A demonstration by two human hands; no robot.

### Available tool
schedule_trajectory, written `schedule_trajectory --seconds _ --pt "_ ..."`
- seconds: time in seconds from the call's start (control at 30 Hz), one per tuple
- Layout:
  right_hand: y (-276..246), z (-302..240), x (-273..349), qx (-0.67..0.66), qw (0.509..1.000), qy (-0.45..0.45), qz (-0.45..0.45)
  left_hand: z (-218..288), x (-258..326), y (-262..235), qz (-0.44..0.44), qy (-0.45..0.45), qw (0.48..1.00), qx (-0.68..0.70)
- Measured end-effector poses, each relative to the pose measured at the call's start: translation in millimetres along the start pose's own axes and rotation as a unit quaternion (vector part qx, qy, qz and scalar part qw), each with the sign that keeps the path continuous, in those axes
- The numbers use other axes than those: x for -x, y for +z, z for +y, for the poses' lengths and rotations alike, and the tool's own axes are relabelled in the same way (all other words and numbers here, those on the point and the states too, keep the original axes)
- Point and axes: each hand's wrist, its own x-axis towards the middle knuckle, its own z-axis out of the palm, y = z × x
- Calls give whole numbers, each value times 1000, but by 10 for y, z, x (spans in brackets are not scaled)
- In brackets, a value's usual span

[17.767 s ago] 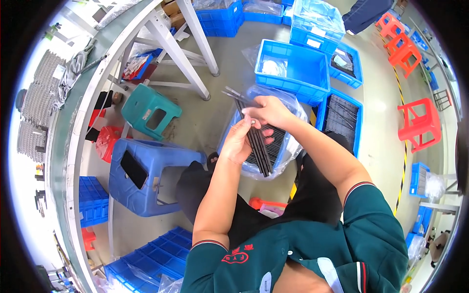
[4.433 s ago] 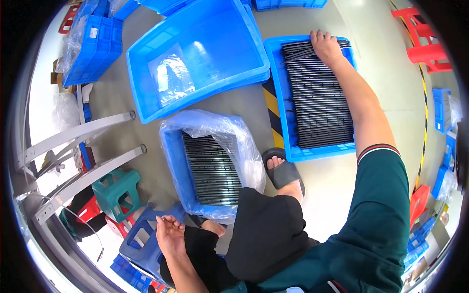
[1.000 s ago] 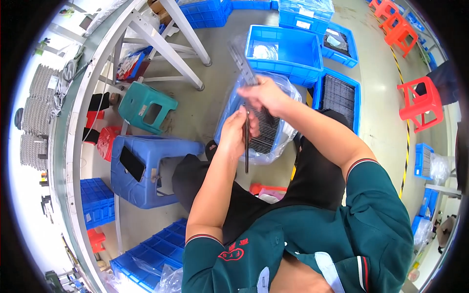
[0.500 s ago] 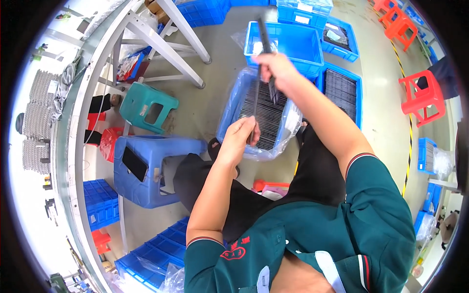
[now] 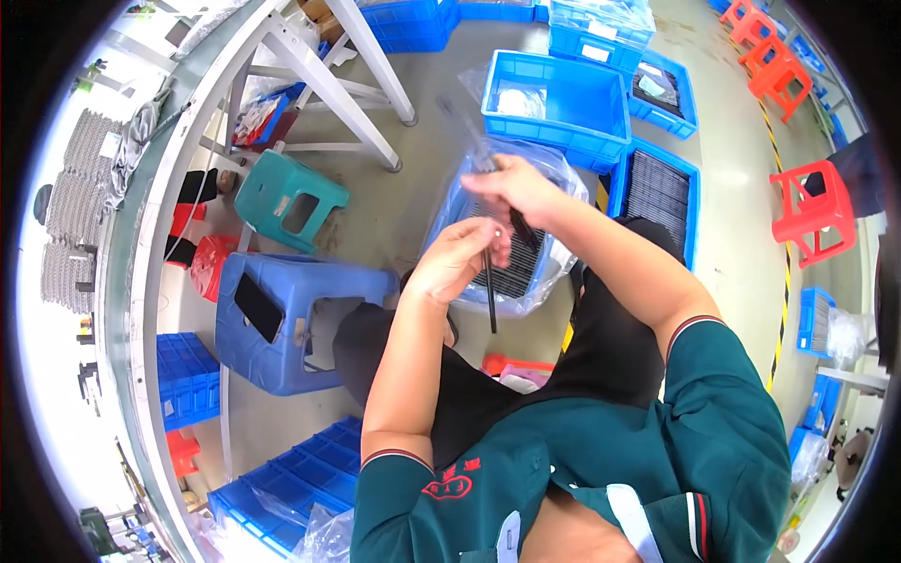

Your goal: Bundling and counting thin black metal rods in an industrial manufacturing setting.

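Observation:
My left hand is closed, with its fingers pinched round a thin black strip whose end hangs down toward my lap. Just above it and to the right, my right hand grips another dark strip, which is smeared by motion and slants up to the far left. Both hands are over a blue bin with a clear plastic liner. Rows of thin black strips lie in that bin, partly hidden by my hands. The exact kind of strip cannot be made out.
Beyond the lined bin stands a blue bin holding a clear bag. Right of it, another blue bin holds dark strips. A blue stool with a phone and a green stool stand left. A red stool is right.
My right hand has come down, close to my left hand, and its strip now tilts further left. The left hand's strip now hangs below the hand rather than rising above it.

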Motion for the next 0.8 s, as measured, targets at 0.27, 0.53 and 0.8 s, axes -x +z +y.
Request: schedule_trajectory --seconds 0.27,0.53,0.8 --pt "31 3 94 170 984 -16 -57 120 194 -243 126 -48 990 -45" --pt "100 23 278 103 983 55 -139 195 125 -549 327 183 910 178" --pt "128 57 314 112 981 63 -143 135 8 -456 274 195 908 249"
